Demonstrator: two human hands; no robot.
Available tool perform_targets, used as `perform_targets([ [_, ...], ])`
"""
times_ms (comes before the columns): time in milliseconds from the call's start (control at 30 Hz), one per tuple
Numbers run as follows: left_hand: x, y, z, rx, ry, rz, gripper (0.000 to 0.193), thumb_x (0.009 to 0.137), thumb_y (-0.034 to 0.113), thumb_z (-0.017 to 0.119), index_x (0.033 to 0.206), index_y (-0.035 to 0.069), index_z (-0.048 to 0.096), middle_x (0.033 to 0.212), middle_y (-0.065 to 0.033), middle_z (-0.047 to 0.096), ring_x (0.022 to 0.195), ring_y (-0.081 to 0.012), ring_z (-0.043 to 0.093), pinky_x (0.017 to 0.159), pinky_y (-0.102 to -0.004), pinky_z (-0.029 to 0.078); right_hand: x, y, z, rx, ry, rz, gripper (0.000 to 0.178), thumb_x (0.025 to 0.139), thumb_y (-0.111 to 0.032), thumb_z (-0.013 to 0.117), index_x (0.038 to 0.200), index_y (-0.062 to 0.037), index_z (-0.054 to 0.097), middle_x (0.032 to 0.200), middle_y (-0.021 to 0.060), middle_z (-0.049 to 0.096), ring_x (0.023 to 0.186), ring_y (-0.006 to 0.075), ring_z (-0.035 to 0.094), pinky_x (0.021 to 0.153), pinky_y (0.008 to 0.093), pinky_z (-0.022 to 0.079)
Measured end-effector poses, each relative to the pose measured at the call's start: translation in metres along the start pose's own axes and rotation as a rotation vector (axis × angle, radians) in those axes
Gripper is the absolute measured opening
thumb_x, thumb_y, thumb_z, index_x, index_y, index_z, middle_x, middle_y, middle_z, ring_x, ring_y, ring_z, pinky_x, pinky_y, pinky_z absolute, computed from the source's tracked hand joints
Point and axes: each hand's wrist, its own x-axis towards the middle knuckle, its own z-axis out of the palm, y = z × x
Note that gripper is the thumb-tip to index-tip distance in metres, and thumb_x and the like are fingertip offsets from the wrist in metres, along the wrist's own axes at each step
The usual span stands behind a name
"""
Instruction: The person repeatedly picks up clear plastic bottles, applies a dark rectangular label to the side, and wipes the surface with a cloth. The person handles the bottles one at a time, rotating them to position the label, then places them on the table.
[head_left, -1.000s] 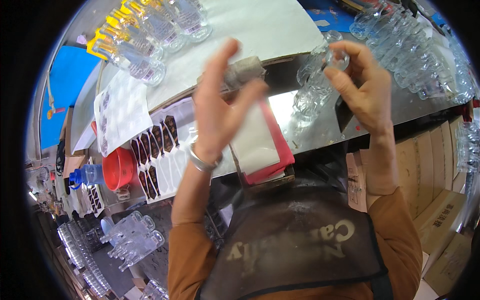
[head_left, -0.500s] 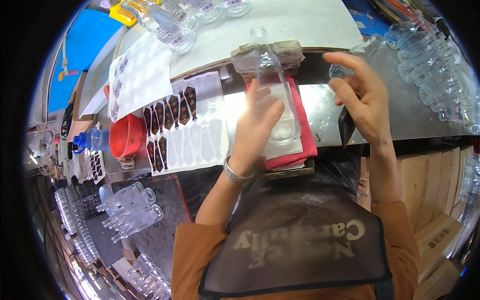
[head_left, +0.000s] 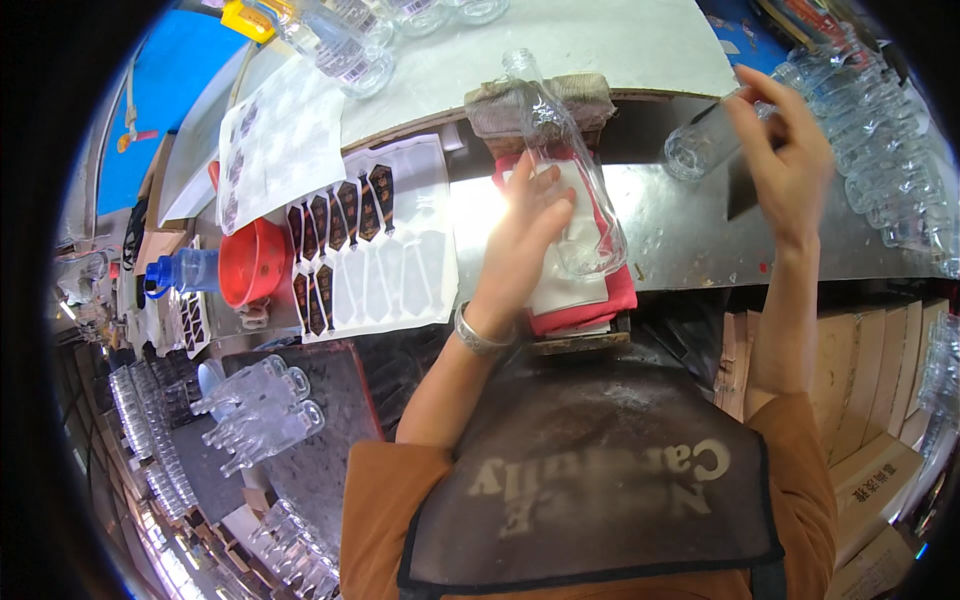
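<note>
Head view: clear bottle point(head_left: 594, 240) lies neck-propped on a cloth-wrapped rest point(head_left: 592, 97), probably against rolling; left hand point(head_left: 525, 230) alongside, grip loosely spread, contact unclear. Right hand point(head_left: 785, 160) curls by a second bottle point(head_left: 692, 153); can't tell whether it pinches.

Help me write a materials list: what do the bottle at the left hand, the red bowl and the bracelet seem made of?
Bottle: probably clear, glossy glass; pink cloth shows through it, though plastic is possible.
Red bowl: likely plastic, by its bright, smooth-looking wall.
Bracelet: probably metal, silvery with light sheen.
</note>
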Motion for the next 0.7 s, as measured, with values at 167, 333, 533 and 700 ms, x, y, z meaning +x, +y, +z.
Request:
perform_targets([
  [167, 0.003, 0.002, 0.003, 0.052, -0.021, 0.006, 0.076, 0.099, 0.019, 0.062, 0.159, 0.001, 0.018, 0.149, -0.0245, 0.044, 0.131, -0.0268, 0.052, 0.104, -0.0366, 0.045, 0.034, 0.021, -0.037, -0.030, 0.250, -0.078, 0.052, 0.089, -0.031, 0.077, 0.134, -0.0103, 0.063, 0.111, -0.0024, 0.072, 0.070, -0.0010, 0.055, 0.064, 0.0169, 0.042],
  [333, 0.004, -0.002, 0.002, 0.055, -0.039, 0.005, 0.085, 0.094, 0.015, 0.070, 0.158, 0.001, 0.017, 0.147, -0.0267, 0.046, 0.128, -0.0288, 0.056, 0.102, -0.0371, 0.049, 0.028, 0.018, 0.008, -0.007, -0.147, 0.156, 0.049, 0.087, -0.030, 0.076, 0.131, -0.0102, 0.065, 0.105, -0.0028, 0.074, 0.062, 0.0019, 0.049, 0.062, 0.0204, 0.042],
  [533, -0.001, -0.001, -0.004, 0.047, -0.034, 0.022, 0.084, 0.095, 0.017, 0.069, 0.158, -0.002, 0.016, 0.147, -0.0269, 0.046, 0.134, -0.0317, 0.051, 0.107, -0.0395, 0.046, 0.024, 0.041, 0.031, -0.037, -0.089, 0.149, 0.045, 0.088, -0.029, 0.075, 0.127, -0.0095, 0.067, 0.100, -0.0001, 0.074, 0.060, 0.0030, 0.048, 0.061, 0.0211, 0.042],
  [700, -0.010, 0.009, -0.028, 0.514, 0.181, 0.293, 0.073, 0.092, 0.014, 0.071, 0.153, -0.004, 0.034, 0.146, -0.0201, 0.051, 0.134, -0.0279, 0.051, 0.108, -0.0388, 0.042, 0.005, 0.027, 0.016, -0.093, 0.057, 0.200, 0.045, 0.090, -0.031, 0.075, 0.127, -0.0075, 0.066, 0.110, 0.0035, 0.073, 0.058, 0.0026, 0.047, 0.060, 0.0212, 0.042],
])
